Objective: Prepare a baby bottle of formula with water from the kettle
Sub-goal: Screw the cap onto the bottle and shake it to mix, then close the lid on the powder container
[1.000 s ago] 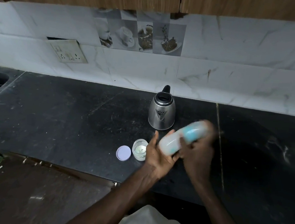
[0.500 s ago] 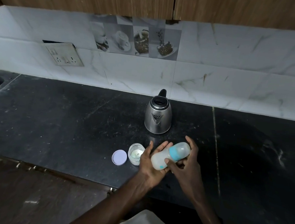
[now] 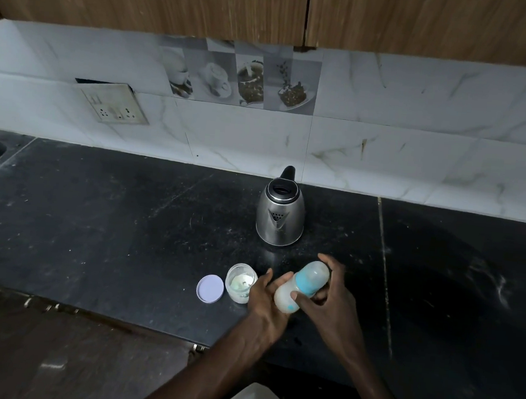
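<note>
Baby bottle (image 3: 301, 286), milky, blue collar, tilted, cap end up and away, above the table's (image 3: 94, 222) front edge. Right hand (image 3: 325, 303) wrapped around its middle; left hand (image 3: 263, 307) cupped loosely under its base, fingers spread. Kettle (image 3: 280, 215) upright beyond, nearer the table's back edge. Open formula jar (image 3: 240, 282) and loose lid (image 3: 210, 289) just left.

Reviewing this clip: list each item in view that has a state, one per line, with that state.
Baby bottle: capped, tilted, held off the counter, milky liquid inside.
Kettle: upright on the counter, lid shut, untouched.
Formula jar: open, upright, some powder inside.
Jar lid: off, flat on the counter left of the jar.
Left hand: fingers spread, cradling the bottle's base.
Right hand: grip closed around the bottle.
</note>
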